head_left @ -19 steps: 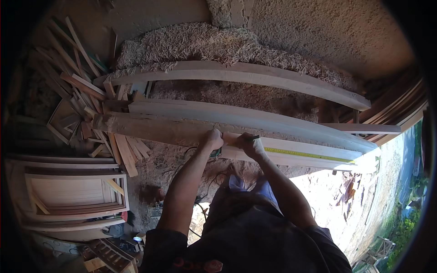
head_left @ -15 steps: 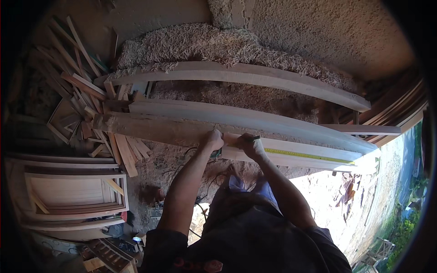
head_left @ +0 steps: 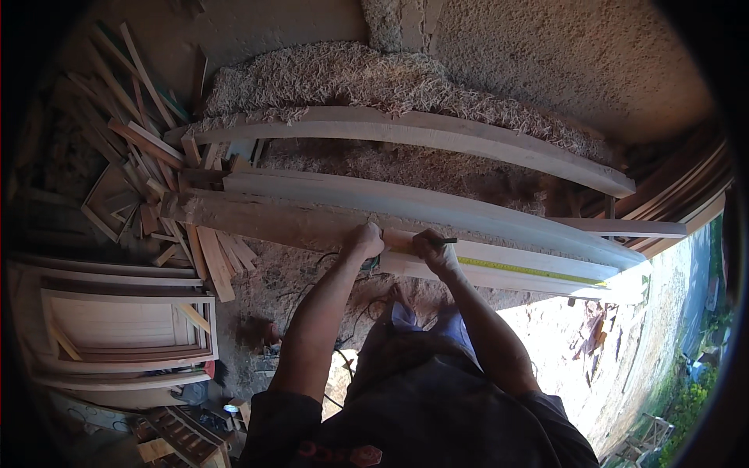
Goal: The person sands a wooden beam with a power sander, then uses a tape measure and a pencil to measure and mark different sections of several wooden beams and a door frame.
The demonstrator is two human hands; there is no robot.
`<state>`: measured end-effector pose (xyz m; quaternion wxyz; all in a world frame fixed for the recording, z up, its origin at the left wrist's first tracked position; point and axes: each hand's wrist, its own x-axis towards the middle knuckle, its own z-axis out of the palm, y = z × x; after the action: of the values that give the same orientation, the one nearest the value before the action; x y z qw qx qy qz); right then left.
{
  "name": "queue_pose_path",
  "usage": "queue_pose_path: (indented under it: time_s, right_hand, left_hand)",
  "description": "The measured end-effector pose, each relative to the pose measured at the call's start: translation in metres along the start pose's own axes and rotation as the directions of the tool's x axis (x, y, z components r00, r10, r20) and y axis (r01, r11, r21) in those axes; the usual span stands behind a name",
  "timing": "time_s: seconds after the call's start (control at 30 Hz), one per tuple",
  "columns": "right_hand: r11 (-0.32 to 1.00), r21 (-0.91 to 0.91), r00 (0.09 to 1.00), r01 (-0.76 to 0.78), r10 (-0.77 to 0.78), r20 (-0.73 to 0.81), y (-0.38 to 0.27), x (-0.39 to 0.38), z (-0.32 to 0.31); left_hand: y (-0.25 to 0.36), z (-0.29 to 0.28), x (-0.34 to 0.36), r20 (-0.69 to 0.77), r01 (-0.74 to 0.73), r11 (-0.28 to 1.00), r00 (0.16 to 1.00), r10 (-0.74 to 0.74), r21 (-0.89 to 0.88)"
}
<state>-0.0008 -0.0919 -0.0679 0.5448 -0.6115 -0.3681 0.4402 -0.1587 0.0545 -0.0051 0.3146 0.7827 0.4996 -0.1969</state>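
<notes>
A yellow tape measure (head_left: 530, 270) lies stretched along a pale wooden board (head_left: 488, 274), running from between my hands toward the board's right end. My left hand (head_left: 364, 241) is closed at the near end of the tape; its case is hidden by the fingers. Just to the right, my right hand (head_left: 434, 251) rests over the tape and board, fingers closed round a dark marker (head_left: 445, 241) that sticks out to the right. A brown, dusty plank (head_left: 257, 221) extends leftward from my left hand. Below that hand shows part of a green object (head_left: 371, 264).
Beyond the board lie a long pale beam (head_left: 328, 187) and a farther beam (head_left: 468, 140), with heaped shavings (head_left: 328, 74) behind. Scrap wood (head_left: 140, 148) is piled at left, above wooden frames (head_left: 125, 359). A black cord (head_left: 348, 363) runs near my feet.
My right hand has shifted slightly and the marker now points more to the right. The tape has moved slightly on the board. My left hand stays in place.
</notes>
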Motion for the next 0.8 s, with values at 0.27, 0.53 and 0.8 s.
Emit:
queue_pose_path:
  time_s: [0.27, 0.53, 0.8]
  right_hand:
    - [0.953, -0.276, 0.992, 0.126, -0.115, 0.054, -0.008, -0.001, 0.004]
    - [0.945, -0.324, 0.998, 0.036, -0.02, 0.052, -0.016, 0.0, 0.005]
    - [0.947, -0.321, 0.997, 0.003, 0.02, 0.071, -0.017, 0.002, 0.006]
  left_hand:
    - [-0.006, 0.005, 0.002, -0.005, 0.01, 1.0, 1.0, -0.01, 0.006]
    - [-0.006, 0.001, 0.0, 0.033, -0.012, 0.999, 0.999, 0.014, -0.038]
    - [-0.01, 0.009, 0.007, 0.009, -0.012, 1.0, 1.0, 0.012, -0.016]
